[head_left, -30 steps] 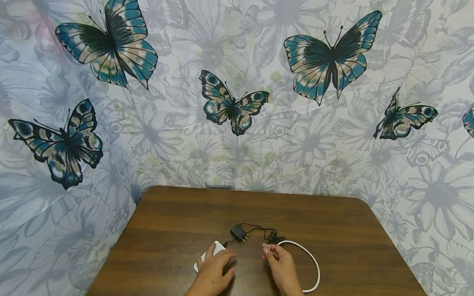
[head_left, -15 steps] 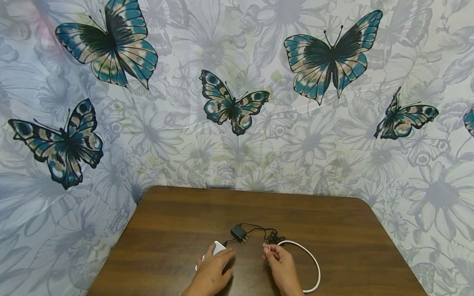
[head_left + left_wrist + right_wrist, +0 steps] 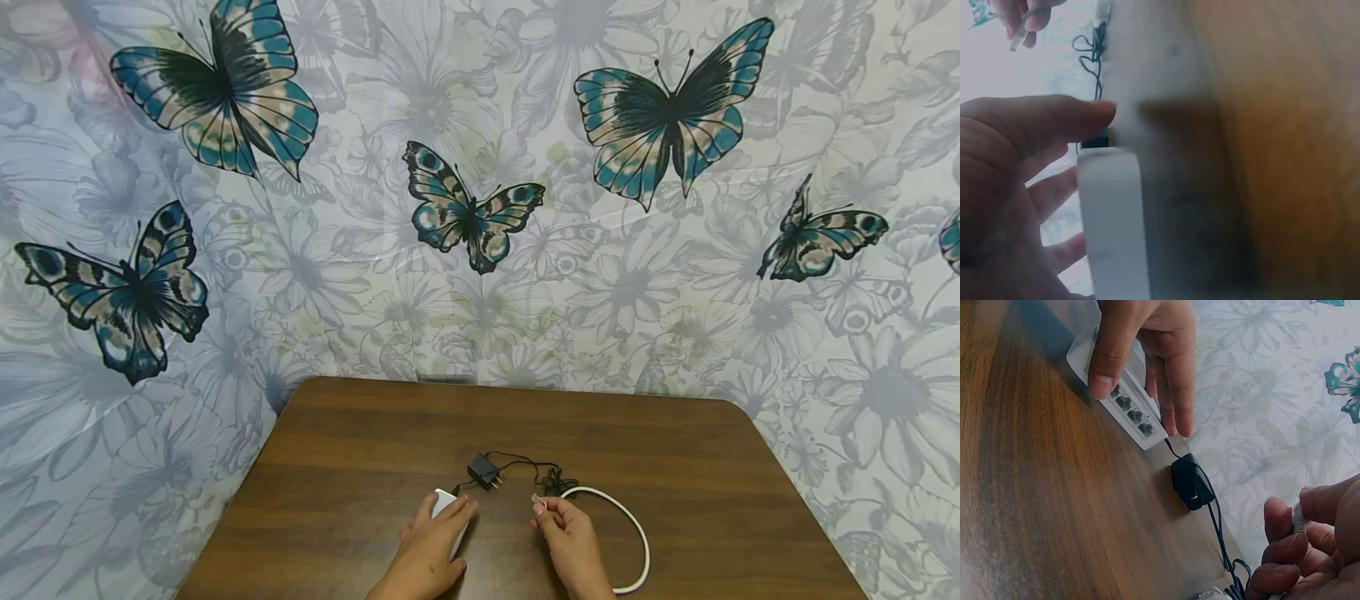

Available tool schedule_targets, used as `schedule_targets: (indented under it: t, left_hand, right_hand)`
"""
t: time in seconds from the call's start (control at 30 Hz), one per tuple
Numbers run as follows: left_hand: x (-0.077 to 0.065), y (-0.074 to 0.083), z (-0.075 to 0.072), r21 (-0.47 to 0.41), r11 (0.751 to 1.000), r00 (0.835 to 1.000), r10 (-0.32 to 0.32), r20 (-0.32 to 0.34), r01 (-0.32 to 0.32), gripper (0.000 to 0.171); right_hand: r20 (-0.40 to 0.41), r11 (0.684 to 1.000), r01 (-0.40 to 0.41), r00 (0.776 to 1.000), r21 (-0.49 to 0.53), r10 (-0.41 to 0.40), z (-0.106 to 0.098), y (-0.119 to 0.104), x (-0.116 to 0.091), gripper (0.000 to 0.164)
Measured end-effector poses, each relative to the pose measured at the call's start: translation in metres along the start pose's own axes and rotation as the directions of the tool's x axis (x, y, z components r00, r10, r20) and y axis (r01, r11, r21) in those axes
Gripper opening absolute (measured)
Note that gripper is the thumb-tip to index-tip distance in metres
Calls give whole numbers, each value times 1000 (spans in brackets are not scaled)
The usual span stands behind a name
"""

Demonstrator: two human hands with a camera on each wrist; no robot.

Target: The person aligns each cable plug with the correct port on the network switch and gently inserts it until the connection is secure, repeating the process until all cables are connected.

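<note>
My left hand (image 3: 423, 550) holds a white network switch (image 3: 444, 502) on the table. In the right wrist view its thumb lies over the row of ports (image 3: 1135, 417) and the other fingers reach over the far side. The left wrist view shows the switch as a plain white face below the thumb. My right hand (image 3: 572, 537) pinches the clear plug (image 3: 1299, 515) of a white Ethernet cable (image 3: 641, 542) between thumb and fingers. The plug is apart from the switch, to its right. The cable loops out to the right of that hand.
A black power adapter (image 3: 483, 472) with its prongs showing lies just beyond the hands. Its thin cord runs to the end of the switch and into a black bundle (image 3: 555, 483). A brown wooden table (image 3: 360, 442) meets a butterfly-print backdrop (image 3: 480, 333).
The left hand has turned the switch, so its side now shows to the right of the fingers instead of its white edge on the left. The right hand stays put with the plug.
</note>
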State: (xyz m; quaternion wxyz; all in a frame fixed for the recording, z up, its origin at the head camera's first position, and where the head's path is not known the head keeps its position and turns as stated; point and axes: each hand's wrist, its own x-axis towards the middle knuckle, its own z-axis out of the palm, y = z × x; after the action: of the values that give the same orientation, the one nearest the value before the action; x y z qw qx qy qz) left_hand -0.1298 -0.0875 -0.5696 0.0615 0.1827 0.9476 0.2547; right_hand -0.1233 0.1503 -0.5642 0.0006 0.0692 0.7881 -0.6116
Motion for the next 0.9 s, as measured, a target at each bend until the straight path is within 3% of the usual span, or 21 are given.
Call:
schedule_targets:
  t: [0.3, 0.63, 0.8, 0.9]
  left_hand:
    - [0, -1, -5, 39, 998, 998, 58, 7, -59, 81]
    - [-2, -2, -6, 56, 995, 996, 81, 23, -82, 88]
    - [-5, -3, -7, 102, 987, 991, 123, 54, -128, 90]
    - [-5, -4, -7, 83, 988, 990, 125, 66, -130, 87]
  right_hand:
    - [10, 1000, 4, 1000, 17, -4, 0, -1, 1, 32]
    - [6, 1000, 3, 1000, 7, -3, 2, 0, -1, 33]
    - [6, 1000, 6, 1000, 0, -6, 2, -1, -1, 32]
    - [5, 1000, 13, 1000, -1, -13, 3, 0, -1, 31]
